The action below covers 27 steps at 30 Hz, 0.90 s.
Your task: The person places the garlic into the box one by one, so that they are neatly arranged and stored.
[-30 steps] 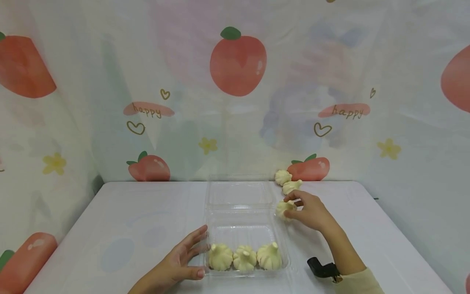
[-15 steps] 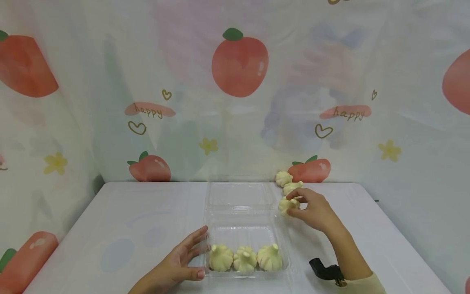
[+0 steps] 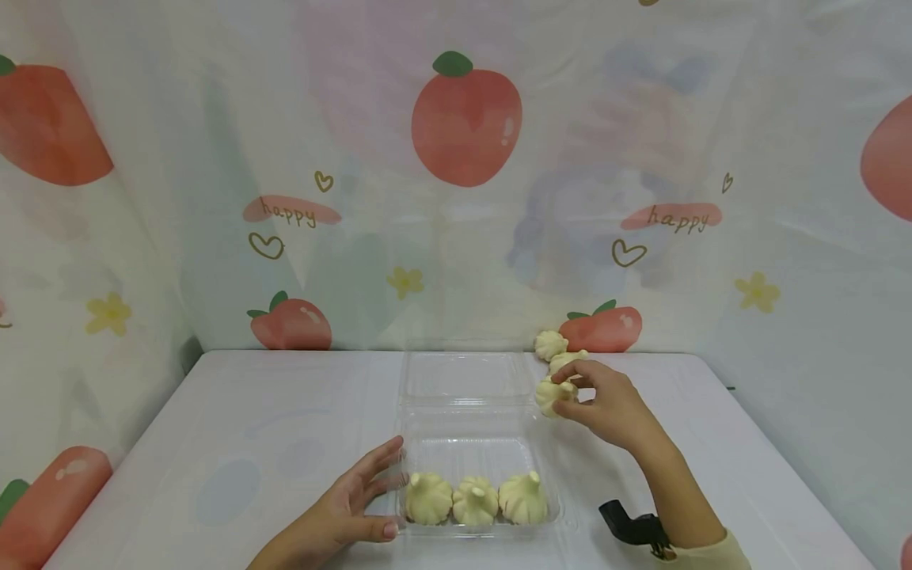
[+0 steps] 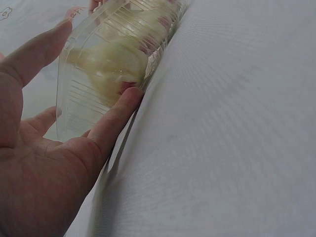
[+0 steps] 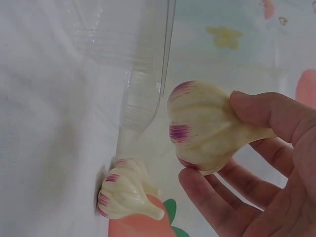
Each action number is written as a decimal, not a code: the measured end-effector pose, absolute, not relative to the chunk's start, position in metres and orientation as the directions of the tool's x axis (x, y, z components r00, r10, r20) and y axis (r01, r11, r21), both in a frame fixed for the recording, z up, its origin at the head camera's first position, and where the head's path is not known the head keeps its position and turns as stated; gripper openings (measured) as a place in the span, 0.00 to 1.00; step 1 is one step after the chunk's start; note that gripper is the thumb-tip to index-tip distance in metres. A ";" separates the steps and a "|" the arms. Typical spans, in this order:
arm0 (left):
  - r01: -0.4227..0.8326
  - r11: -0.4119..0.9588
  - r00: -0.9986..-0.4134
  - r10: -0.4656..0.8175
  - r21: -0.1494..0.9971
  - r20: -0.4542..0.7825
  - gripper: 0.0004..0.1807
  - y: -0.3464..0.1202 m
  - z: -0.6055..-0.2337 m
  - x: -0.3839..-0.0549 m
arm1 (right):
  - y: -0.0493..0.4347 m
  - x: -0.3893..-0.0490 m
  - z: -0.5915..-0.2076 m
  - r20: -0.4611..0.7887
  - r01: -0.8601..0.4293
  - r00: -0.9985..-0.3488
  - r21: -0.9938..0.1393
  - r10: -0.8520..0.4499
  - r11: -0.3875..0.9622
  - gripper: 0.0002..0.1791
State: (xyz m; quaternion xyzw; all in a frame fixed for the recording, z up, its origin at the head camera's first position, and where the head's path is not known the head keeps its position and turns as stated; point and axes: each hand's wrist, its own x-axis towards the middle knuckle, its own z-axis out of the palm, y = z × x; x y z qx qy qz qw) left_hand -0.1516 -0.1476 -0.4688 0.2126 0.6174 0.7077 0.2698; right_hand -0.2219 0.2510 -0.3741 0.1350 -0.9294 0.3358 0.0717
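My right hand (image 3: 609,404) pinches a cream garlic bulb (image 5: 202,128) between thumb and fingers. Purple streaks mark its base, and it appears raised off the table beside the container's right side. Spread along the left wall of a clear plastic clamshell container (image 3: 466,427), my left hand (image 3: 328,507) touches it with fairly straight fingers. A row of three garlic bulbs, left (image 3: 429,499), middle (image 3: 476,502) and right (image 3: 523,499), sits in the container's near part. Two more bulbs, one at the back (image 3: 550,345) and one partly hidden by my right hand (image 3: 566,361), lie at the table's far edge.
The container's lid (image 3: 466,378) lies open toward the back of the white table (image 3: 285,443). A printed curtain (image 3: 456,261) hangs behind the table. A black angled object (image 3: 630,524) sits at my right wrist, by the sleeve (image 3: 705,554).
My right hand has lifted the held garlic bulb slightly, shifting right and then back a little left. The left hand, the container and the bulbs inside it stay in place.
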 end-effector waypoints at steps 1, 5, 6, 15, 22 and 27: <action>-0.120 -0.091 -0.764 0.644 0.989 -0.034 0.53 -0.148 -0.468 -0.151 | 0.250 -0.221 -0.374 0.226 -0.303 -0.952 -0.610 -0.206 0.732 0.15; -0.130 -0.098 -0.763 0.646 0.987 -0.036 0.53 -0.147 -0.467 -0.151 | 0.248 -0.220 -0.373 0.237 -0.323 -0.946 -0.623 -0.221 0.713 0.15; -0.133 -0.101 -0.761 0.647 0.986 -0.037 0.53 -0.147 -0.467 -0.150 | 0.247 -0.219 -0.373 0.241 -0.327 -0.944 -0.623 -0.224 0.711 0.16; -0.135 -0.093 -0.763 0.645 0.986 -0.044 0.53 -0.147 -0.466 -0.151 | 0.242 -0.217 -0.372 0.247 -0.351 -0.936 -0.640 -0.250 0.684 0.16; -0.126 -0.084 -0.761 0.647 0.989 -0.042 0.53 -0.148 -0.467 -0.152 | 0.239 -0.215 -0.370 0.239 -0.350 -0.937 -0.655 -0.256 0.670 0.16; -0.119 -0.080 -0.762 0.646 0.990 -0.039 0.54 -0.148 -0.468 -0.153 | 0.234 -0.212 -0.368 0.241 -0.362 -0.932 -0.666 -0.271 0.652 0.16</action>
